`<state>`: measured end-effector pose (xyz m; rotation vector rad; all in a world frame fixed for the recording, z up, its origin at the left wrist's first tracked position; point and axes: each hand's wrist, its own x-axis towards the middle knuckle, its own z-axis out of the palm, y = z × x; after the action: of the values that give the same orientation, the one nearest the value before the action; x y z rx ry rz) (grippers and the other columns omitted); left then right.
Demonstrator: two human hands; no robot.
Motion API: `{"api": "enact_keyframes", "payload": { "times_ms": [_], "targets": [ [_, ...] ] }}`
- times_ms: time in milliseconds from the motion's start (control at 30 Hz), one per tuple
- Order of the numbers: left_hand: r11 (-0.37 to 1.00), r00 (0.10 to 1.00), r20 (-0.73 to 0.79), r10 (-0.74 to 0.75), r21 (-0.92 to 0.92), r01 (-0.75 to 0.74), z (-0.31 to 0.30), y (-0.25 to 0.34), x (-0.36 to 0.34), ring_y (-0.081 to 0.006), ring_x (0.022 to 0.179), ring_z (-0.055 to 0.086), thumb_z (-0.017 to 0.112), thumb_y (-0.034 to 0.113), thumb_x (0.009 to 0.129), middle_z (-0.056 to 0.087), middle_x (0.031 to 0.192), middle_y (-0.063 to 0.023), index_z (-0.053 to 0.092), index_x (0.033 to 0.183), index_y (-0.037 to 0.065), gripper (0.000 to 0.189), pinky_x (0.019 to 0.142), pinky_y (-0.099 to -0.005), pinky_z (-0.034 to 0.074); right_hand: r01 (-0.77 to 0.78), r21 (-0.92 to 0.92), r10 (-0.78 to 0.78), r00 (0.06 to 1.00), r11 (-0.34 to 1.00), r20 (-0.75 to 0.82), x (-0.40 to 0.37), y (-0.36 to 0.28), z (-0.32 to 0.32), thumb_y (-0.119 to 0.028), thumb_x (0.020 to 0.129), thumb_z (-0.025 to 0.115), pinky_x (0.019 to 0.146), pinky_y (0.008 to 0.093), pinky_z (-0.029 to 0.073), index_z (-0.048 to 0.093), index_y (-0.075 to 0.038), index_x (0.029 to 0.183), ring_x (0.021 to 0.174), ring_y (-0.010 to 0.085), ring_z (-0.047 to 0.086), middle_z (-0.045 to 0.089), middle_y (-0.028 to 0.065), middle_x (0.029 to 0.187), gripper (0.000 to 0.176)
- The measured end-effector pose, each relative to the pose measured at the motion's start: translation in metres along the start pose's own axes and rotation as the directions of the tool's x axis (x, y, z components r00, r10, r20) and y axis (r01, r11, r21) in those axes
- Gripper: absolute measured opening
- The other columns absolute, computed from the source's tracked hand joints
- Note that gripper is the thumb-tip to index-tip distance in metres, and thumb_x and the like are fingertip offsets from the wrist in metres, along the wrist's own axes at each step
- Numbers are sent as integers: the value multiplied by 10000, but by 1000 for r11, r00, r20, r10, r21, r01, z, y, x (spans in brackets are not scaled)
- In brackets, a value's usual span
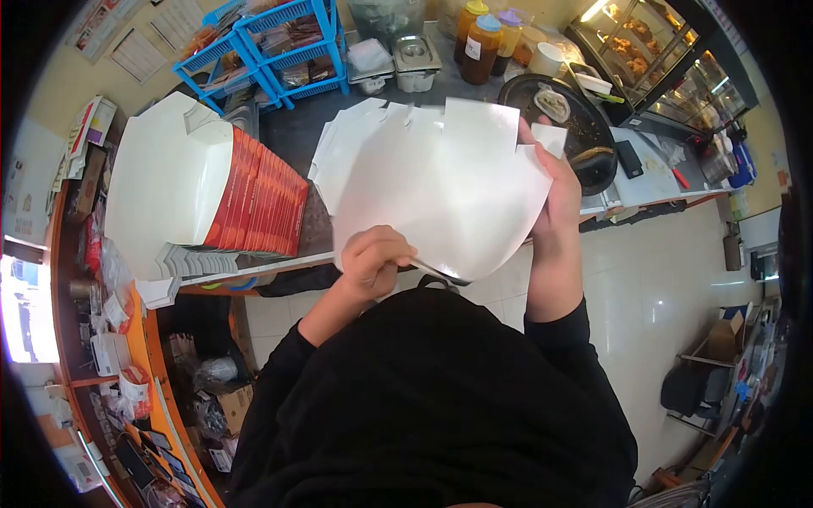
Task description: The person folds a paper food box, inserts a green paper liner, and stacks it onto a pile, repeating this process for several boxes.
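An unfolded white cardboard box blank point(432, 178) with notched edges is held up over the front of the counter, its glossy plain side facing me. My left hand point(377, 258) is closed on its near edge, fingers curled. At the right edge, my right hand point(555, 182) grips the blank beside a small flap, and some of its fingers are hidden. To the left of the blank stands a nested stack of red and white cardboard boxes point(262, 195), the front one showing its white inside.
Blue plastic baskets point(288, 42) with packets stand at the back left, near a lidded metal container point(416, 55). Sauce bottles point(483, 49) stand behind the blank. A black round tray point(597, 144), a phone point(629, 159) and a glass food warmer point(648, 51) are on the right.
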<state>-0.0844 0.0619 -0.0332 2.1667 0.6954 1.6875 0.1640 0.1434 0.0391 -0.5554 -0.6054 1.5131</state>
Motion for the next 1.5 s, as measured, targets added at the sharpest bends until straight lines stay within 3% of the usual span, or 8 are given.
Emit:
{"api": "enact_keyframes", "payload": {
  "times_ms": [100, 200, 333, 867, 967, 1100, 1267, 1500],
  "targets": [
    [947, 997, -38, -65, 312, 74, -9, -4, 26, -226, 865, 644, 600, 148, 937, 631, 1009, -134, 639, 974, -3, 160, 758, -350, 528, 334, -148, -306, 934, 931, 185, -20, 15, 16, -277, 986, 522, 1015, 458, 441, 285, -55, 1473, 1169, 345, 566, 536, 218, 1319, 585],
    [793, 790, -193, -582, -351, 499, 4, 12, 57, -234, 1080, 603, 395, 434, 1028, 592, 1194, -111, 501, 1263, -29, 530, 936, -367, 459, 611, -317, -329, 712, 725, 620, -42, 34, 14, -408, 980, 510, 1042, 480, 402, 463, -37, 1377, 1179, 355, 559, 590, 190, 1252, 546],
    [316, 547, 92, -832, -732, 604, -2, 11, 69, -195, 1061, 607, 444, 296, 1018, 605, 1161, -103, 490, 1283, 10, 393, 904, -359, 490, 812, -410, -122, 497, 416, 859, -57, 45, 26, -537, 950, 474, 1062, 491, 362, 644, -49, 1207, 1156, 379, 563, 632, 137, 1174, 577],
    [495, 662, 173, -730, -535, 685, 37, 16, 18, -81, 852, 532, 456, 190, 1039, 600, 882, -3, 631, 1044, -37, 286, 780, -271, 462, 668, -731, -278, 682, -140, 676, -67, 72, 15, -227, 989, 490, 893, 390, 441, 497, -63, 1402, 1002, 297, 526, 508, 185, 1283, 444],
    [652, 710, 22, -704, -375, 658, 31, 24, 28, -89, 784, 511, 458, 183, 1034, 596, 851, -11, 621, 1094, -46, 287, 719, -259, 442, 365, -715, -227, 931, 596, 286, -66, 75, 14, -206, 1003, 431, 898, 366, 416, 370, -21, 1469, 1004, 270, 495, 519, 166, 1215, 505],
    [612, 617, 176, -767, -89, 786, 10, -5, -6, -98, 747, 505, 464, 172, 1025, 593, 784, -57, 609, 1089, -36, 261, 694, -262, 441, 483, -849, -344, 851, 214, 397, -14, 85, -31, -181, 993, 453, 752, 297, 454, 344, -96, 1500, 834, 197, 515, 508, 129, 1081, 525],
    [643, 641, 163, -750, -49, 765, 19, -14, -25, -109, 719, 527, 479, 201, 1020, 574, 734, -63, 603, 1065, -29, 265, 677, -291, 455, 409, -858, -235, 907, 309, 348, -5, 82, -42, -137, 835, 732, 629, 274, 437, 724, -60, 974, 674, 131, 498, 478, 31, 839, 159],
    [623, 588, 301, -751, 26, 782, 17, 0, -13, -207, 605, 605, 507, 192, 1001, 597, 706, -142, 604, 1048, -10, 230, 593, -354, 480, 563, -825, -86, 821, -43, 565, -37, 53, -9, -106, 741, 761, 588, 323, 455, 706, -111, 864, 698, 192, 579, 500, 37, 769, 134]
  ]
}}
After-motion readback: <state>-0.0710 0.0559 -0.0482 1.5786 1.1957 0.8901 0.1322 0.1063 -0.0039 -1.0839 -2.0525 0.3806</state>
